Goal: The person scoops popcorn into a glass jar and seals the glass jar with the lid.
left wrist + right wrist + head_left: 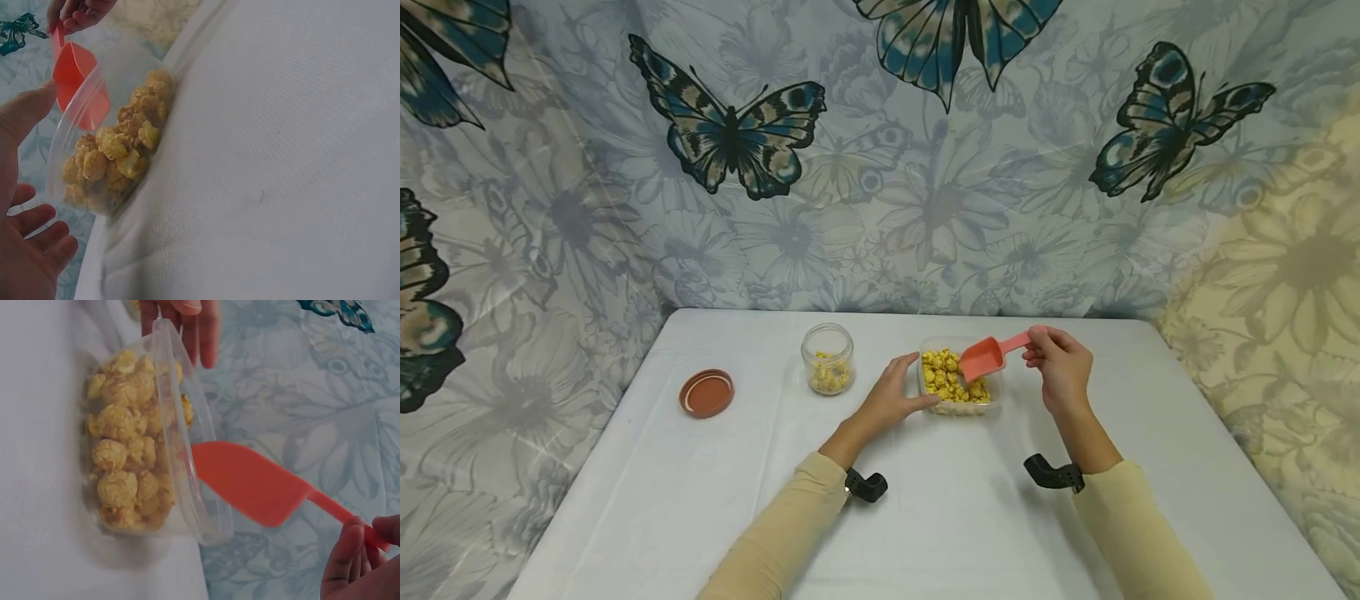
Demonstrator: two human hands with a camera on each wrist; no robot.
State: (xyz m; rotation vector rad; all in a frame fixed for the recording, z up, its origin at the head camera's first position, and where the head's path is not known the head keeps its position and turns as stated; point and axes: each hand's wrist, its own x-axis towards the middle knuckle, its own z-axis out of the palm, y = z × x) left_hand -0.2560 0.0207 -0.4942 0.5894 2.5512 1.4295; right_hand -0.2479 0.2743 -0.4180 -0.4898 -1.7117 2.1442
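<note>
My right hand (1063, 367) pinches the handle of a coral-pink scoop (983, 358) between thumb and fingers. Tilted downward, the scoop has its lip inside a clear plastic container (958, 409) of yellow popcorn (942, 373). In the right wrist view the scoop (253, 484) slopes in over the rim, its front edge among or just above the popcorn (119, 456). At the container's left side is my left hand (887, 402), thumb and fingers spread and extended, thumb close to the near corner. The left wrist view shows its thumb beside the rim.
A glass jar (816, 354) with some popcorn in the bottom stands uncovered left of the container. Farther left, a reddish-brown round lid (707, 393) lies on the white-covered table (925, 525). Butterfly-patterned fabric (940, 225) hangs behind the table.
</note>
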